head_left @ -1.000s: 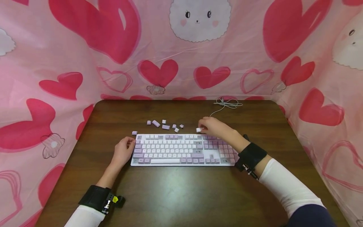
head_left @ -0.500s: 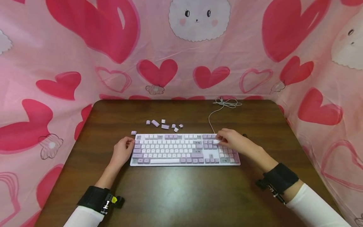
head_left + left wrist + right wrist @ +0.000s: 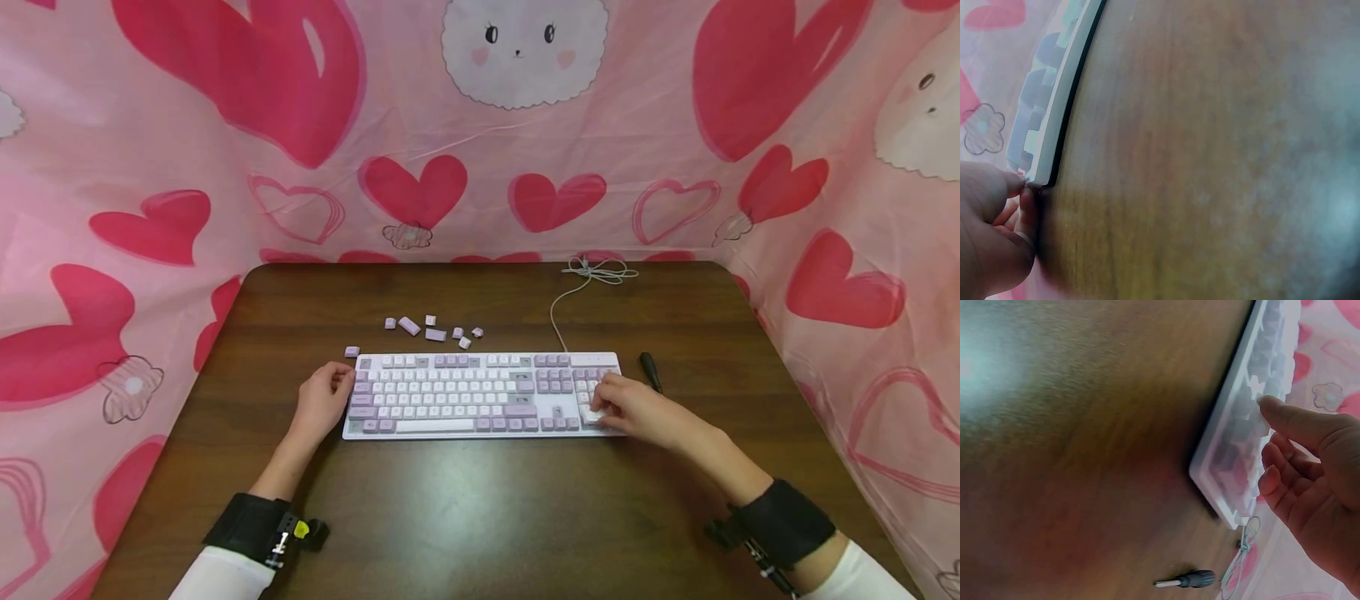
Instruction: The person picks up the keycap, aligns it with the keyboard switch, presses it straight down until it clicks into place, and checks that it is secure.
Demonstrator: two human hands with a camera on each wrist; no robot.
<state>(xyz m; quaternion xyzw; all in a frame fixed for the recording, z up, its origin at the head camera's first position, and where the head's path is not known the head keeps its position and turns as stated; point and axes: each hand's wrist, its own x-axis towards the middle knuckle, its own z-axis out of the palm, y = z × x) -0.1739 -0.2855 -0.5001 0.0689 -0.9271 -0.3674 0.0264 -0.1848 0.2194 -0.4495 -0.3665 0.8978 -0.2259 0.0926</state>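
A white and lilac keyboard [image 3: 442, 387] lies on the brown table, with bare grey switch spots showing among its keys. At its left end, my left hand [image 3: 322, 400] pinches the edge; the left wrist view has the thumb and curled fingers at the corner of the keyboard [image 3: 1047, 131]. Over the number pad, my right hand [image 3: 641, 408] holds a white keycap [image 3: 591, 415] between thumb and fingers, low over the keys. The right wrist view shows the thumb and bent fingers of this hand [image 3: 1322, 469] around the pale cap, partly hidden.
Behind the keyboard lie several loose keycaps [image 3: 436, 335], and a lilac one [image 3: 352, 352] sits by its upper left corner. A screwdriver [image 3: 649, 372] with a dark handle lies to the right. The coiled cable [image 3: 600, 271] is at the back, before a pink heart-patterned cloth [image 3: 487, 125].
My right hand has carried the white keycap from behind the keyboard rightward and toward me, down to the number pad. The screwdriver is now uncovered. My left hand has stayed at the keyboard's edge.
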